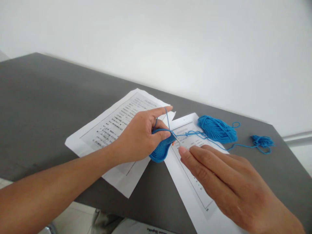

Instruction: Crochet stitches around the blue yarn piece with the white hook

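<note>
Left hand [142, 135] pinches blue crochet piece [159, 151] at its edge; body hangs at 7 o'clock from thumb tip [166, 134]. Index finger extended, yarn strand [167, 117] over it. Right hand [229, 182] grips hook [176, 138], fingers narrow, piece at their 9 o'clock. Yarn ball [216, 129]: piece's 2 o'clock. 2 sheets [109, 123] underneath.

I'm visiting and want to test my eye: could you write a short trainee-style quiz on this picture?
1. Which hand pinches the blue crochet piece?
2. True or false: in the picture, the large yarn skein lies left of the small yarn tangle.
3. Fill the gap: the right hand holds a slim metal ____.

Key:
1. The left hand.
2. True.
3. Crochet hook.
</note>
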Demonstrator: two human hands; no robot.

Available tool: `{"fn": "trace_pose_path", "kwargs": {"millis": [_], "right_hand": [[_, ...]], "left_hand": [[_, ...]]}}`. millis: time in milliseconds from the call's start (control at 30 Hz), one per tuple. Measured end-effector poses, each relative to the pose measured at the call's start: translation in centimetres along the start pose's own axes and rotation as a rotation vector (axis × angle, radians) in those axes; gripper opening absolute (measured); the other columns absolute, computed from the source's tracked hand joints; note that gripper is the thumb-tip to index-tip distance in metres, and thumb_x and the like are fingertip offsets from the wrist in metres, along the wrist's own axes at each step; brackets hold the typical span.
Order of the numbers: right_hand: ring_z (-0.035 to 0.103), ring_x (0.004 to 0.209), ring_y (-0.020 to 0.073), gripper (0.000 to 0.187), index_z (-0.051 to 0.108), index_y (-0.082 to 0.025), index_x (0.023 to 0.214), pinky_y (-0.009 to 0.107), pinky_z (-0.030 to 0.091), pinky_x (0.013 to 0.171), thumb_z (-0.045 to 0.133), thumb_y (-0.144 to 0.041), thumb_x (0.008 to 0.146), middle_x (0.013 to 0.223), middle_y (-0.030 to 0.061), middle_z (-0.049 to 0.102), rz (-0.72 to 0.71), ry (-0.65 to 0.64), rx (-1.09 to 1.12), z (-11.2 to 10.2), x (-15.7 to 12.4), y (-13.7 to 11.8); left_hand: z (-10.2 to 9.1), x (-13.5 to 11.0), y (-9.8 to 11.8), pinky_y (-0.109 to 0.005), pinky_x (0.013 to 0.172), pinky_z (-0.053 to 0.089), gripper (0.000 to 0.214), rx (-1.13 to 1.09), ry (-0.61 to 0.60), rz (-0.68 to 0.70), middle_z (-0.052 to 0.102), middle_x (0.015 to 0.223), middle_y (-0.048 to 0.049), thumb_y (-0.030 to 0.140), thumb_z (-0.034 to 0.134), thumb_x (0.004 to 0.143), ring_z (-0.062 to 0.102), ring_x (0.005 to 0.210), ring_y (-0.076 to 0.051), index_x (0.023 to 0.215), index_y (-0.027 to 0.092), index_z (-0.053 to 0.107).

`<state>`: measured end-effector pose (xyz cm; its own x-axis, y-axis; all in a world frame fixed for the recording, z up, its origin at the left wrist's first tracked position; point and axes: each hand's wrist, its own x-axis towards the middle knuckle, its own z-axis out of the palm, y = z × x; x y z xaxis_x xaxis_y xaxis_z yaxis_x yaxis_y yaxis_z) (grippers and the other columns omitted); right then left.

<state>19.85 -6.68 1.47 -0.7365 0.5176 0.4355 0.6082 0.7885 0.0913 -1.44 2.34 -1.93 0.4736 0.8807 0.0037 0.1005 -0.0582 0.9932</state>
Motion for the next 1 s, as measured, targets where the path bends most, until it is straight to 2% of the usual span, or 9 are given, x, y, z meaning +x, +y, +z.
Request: {"fn": "trace_pose_path", "kwargs": {"millis": [233,367,433,500,567,667,733,867,1000], "right_hand": [[0.071,0.072,0.0223,0.039,0.072,-0.003,0.12,0.037,0.059,0.06,0.035,-0.006,0.109,0.09,0.0142,0.079,0.011,-0.011,0.042,-0.4,-0.7,0.0],[0.079,0.083,0.0206,0.034,0.076,-0.017,0.126,0.03,0.064,0.068,0.052,-0.003,0.106,0.098,0.0075,0.084,0.14,0.042,0.115,-0.6,-1.4,0.6],[0.081,0.082,0.0194,0.031,0.08,-0.023,0.122,0.028,0.067,0.07,0.065,-0.005,0.102,0.101,0.0046,0.085,0.237,0.121,0.204,-0.3,-1.7,0.9],[0.077,0.066,0.0159,0.026,0.084,-0.027,0.116,0.026,0.065,0.059,0.075,-0.01,0.098,0.092,0.0023,0.084,0.393,0.251,0.425,0.5,-1.8,1.1],[0.063,0.045,0.0101,0.02,0.086,-0.028,0.11,0.022,0.052,0.038,0.076,-0.016,0.099,0.072,-0.0015,0.076,0.623,0.373,0.783,1.6,-1.6,1.2],[0.052,0.033,0.0069,0.011,0.088,-0.026,0.098,0.017,0.037,0.025,0.081,-0.034,0.097,0.067,-0.0013,0.075,0.977,0.531,1.234,3.3,-0.8,1.0],[0.049,0.031,0.0053,0.019,0.087,-0.022,0.093,0.014,0.033,0.022,0.086,-0.04,0.091,0.067,-0.0011,0.074,1.076,0.584,1.412,4.2,0.0,0.7],[0.055,0.038,0.0069,0.017,0.086,-0.022,0.096,0.015,0.039,0.026,0.083,-0.039,0.094,0.071,-0.0014,0.074,1.023,0.682,1.462,5.5,0.9,-0.4],[0.066,0.052,0.0108,0.017,0.085,-0.027,0.113,0.025,0.055,0.046,0.073,-0.021,0.102,0.08,-0.0003,0.076,0.795,0.716,1.02,6.6,0.6,-1.4]], "left_hand": [[-0.2,0.1,-0.1,-0.031,0.07,0.056,0.075,0.103,-0.058,0.04,0.086,0.091,-0.0064,0.018,0.071,0.091,0.074,0.078,-0.019,0.162,0.007,0.053],[-0.4,0.0,0.0,-0.032,0.074,0.057,0.073,0.097,-0.085,0.029,0.087,0.093,-0.0067,0.017,0.071,0.09,0.076,0.079,-0.02,0.161,0.008,0.055],[-0.5,0.0,0.1,-0.032,0.074,0.057,0.072,0.072,-0.089,0.03,0.087,0.091,-0.0066,0.017,0.072,0.09,0.077,0.079,-0.021,0.159,0.008,0.057],[-0.6,0.0,0.2,-0.032,0.073,0.058,0.072,0.041,-0.088,0.031,0.087,0.089,-0.0063,0.017,0.074,0.089,0.079,0.079,-0.021,0.158,0.008,0.058],[-0.6,-0.1,0.3,-0.032,0.071,0.058,0.072,0.008,-0.077,0.025,0.087,0.088,-0.0059,0.017,0.075,0.088,0.08,0.079,-0.022,0.158,0.008,0.058],[-0.5,-0.2,0.6,-0.03,0.07,0.059,0.072,-0.051,-0.045,0.023,0.086,0.086,-0.0045,0.014,0.075,0.088,0.081,0.078,-0.022,0.158,0.008,0.058],[-0.3,-0.3,0.6,-0.028,0.07,0.058,0.072,-0.09,-0.007,0.036,0.084,0.084,-0.0026,0.014,0.075,0.088,0.08,0.078,-0.02,0.157,0.009,0.059],[0.3,-0.4,0.6,-0.023,0.059,0.049,0.071,-0.125,0.069,0.047,0.077,0.076,0.0023,0.016,0.079,0.085,0.069,0.065,-0.013,0.154,0.012,0.062],[1.2,-0.6,0.2,-0.021,0.053,0.043,0.074,-0.221,0.131,0.002,0.074,0.07,0.0044,0.017,0.082,0.081,0.055,0.057,-0.009,0.152,0.01,0.063]]}}
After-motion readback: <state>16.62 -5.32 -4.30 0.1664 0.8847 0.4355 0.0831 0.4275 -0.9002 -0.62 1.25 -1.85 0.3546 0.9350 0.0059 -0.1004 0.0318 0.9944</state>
